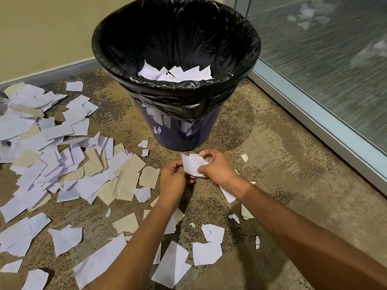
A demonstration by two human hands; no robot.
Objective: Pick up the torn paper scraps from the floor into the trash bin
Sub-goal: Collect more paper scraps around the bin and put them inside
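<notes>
Speckled brown carpet point(261, 147) meets a beige wall point(46, 30) and frosted glass panel point(324, 59). Both the left hand point(172, 181) and right hand point(217, 167) pinch one white paper scrap point(192, 164) between their fingers; just beyond them stands the black-lined trash bin point(176, 95), with torn scraps point(52, 151) spread left of them.

Trash bin point(178, 130): far rim cut by top edge; floor of bin mostly hidden behind near rim and black liner point(171, 49).
Pile of scraps point(52, 155): cut off at left edge.
White scrap point(193, 165): edges covered by fingers of left hand point(172, 181) and right hand point(217, 166).
Glass panel point(326, 59): blurred, streaked.
Writing on lined scrap point(67, 239): too small to read.
</notes>
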